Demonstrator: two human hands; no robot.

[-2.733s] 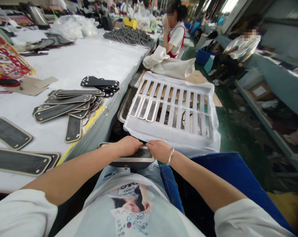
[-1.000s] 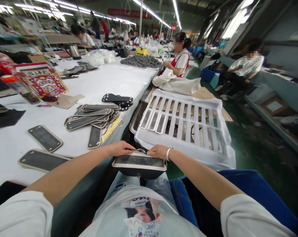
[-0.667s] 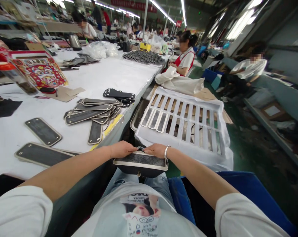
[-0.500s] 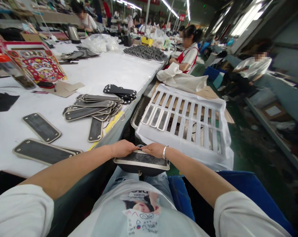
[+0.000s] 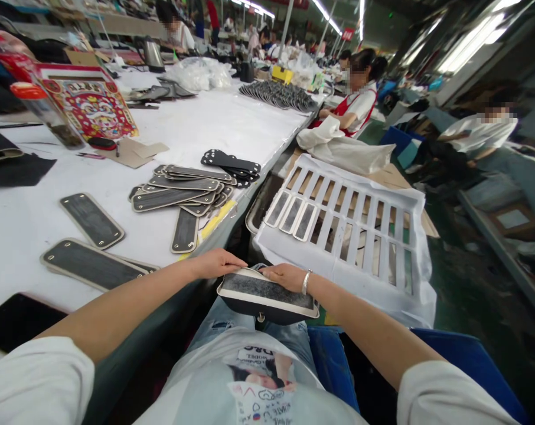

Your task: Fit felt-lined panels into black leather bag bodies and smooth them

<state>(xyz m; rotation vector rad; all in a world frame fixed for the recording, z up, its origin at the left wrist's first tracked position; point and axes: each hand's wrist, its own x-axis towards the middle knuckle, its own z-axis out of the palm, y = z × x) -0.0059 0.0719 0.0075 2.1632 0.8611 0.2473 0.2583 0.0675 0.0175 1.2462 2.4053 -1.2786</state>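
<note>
A dark panel with a cream border [image 5: 267, 292] lies on the person's lap, near the tabletop [image 5: 196, 124] edge. The left hand [image 5: 218, 264] lies on its far-left corner, fingers pressed together and flat; I cannot tell whether they grip underneath. The right hand [image 5: 285, 276] pinches the far edge, fingers curled. Just beyond stands a white slotted tray [image 5: 338, 268] with 3 panels [image 5: 292, 212] in its left slots. A pile of panels [image 5: 183, 192] crowds the tabletop to the left.
</note>
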